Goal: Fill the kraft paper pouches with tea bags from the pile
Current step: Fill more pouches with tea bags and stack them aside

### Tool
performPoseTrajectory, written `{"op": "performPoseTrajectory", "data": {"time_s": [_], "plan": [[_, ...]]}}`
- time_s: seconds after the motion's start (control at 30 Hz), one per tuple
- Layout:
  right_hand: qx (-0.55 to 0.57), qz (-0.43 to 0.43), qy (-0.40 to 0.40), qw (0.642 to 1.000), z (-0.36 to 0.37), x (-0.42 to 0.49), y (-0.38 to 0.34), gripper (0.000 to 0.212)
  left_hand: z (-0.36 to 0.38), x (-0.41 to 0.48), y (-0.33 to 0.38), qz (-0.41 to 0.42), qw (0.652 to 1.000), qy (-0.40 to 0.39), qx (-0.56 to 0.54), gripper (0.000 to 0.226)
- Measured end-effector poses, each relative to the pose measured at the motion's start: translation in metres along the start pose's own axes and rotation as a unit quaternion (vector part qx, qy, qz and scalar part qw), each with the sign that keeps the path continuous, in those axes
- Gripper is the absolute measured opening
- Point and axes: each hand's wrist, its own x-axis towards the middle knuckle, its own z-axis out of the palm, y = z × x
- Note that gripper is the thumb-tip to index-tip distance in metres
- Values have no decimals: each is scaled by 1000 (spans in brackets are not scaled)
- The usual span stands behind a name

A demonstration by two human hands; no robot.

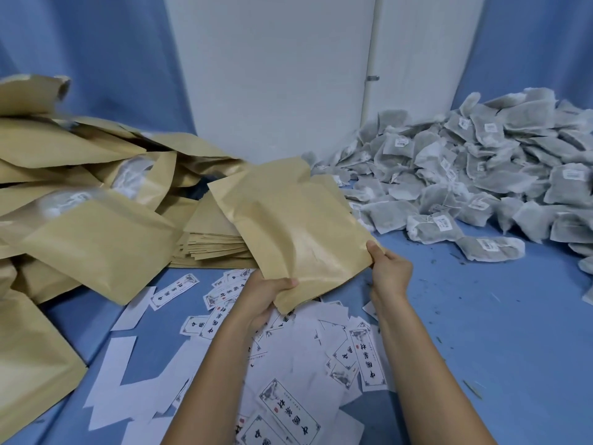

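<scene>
far left, a heap of kraft pouches (80,187) slumps on the blue tabletop (497,332); some show pale contents through a clear window, so they look filled; just right of the heap sits a flat stack of empty pouches (211,245); nearer the camera, printed paper labels (288,396) lie scattered; the left hand (266,295) has its grip closed on the near left corner of one kraft pouch (295,226), thumb on top, fingers beneath; the right hand (390,271) pinches the near right corner of the same pouch; the pouch is held in the air above the labels and the stack's front edge, between the heap and the pile of tea bags (465,181), which fills the right side against the wall.

the step in hand looks like opening this pouch for filling; to do it well, part the two faces at the mouth, keep the left grip on the rim so it stays agape, and free the right hand, since the pile lies on its side; the paper is creased and limp, so hold near the rim without crushing it.

the pouch's long axis runs from the hands away and up to the left; its broad face is turned up toward the camera; which end is the mouth cannot be told, though the near edge seems likely.
</scene>
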Motion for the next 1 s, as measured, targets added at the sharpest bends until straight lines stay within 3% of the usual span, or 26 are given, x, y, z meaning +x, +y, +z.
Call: {"op": "performPoseTrajectory", "data": {"time_s": [0.1, 0.23, 0.4, 0.53, 0.63, 0.73, 0.83, 1.0], "plan": [[3, 7, -15, 1000, -1, 1, -1, 27, 1, 0, 0, -3, 1000, 8, -12, 26], [24, 57, -92, 994, -4, -1, -2, 20, 0, 1, -1, 0, 998, 36, -47, 31], [-57, -40, -50, 996, -2, -1, 2, 34, 1, 0, -1, -3, 999, 24, -38, 27], [0, 12, -83, 996, 1, -2, 3, 24, 0, 1, -2, 5, 999, 31, -20, 29], [5, -1, -65, 998, 0, -2, 2, 16, 2, -1, -2, 6, 1000, 23, -6, 23], [11, 1, -53, 999, -2, -4, 1, 18, 4, -1, -1, 13, 999, 38, -5, 24], [11, 24, -106, 994, 0, -7, -1, 21, 5, 0, -2, 23, 998, 52, -12, 24], [-38, -25, -101, 994, 2, -16, -2, 30, 6, -2, -3, 24, 998, 53, -17, 26]]}}
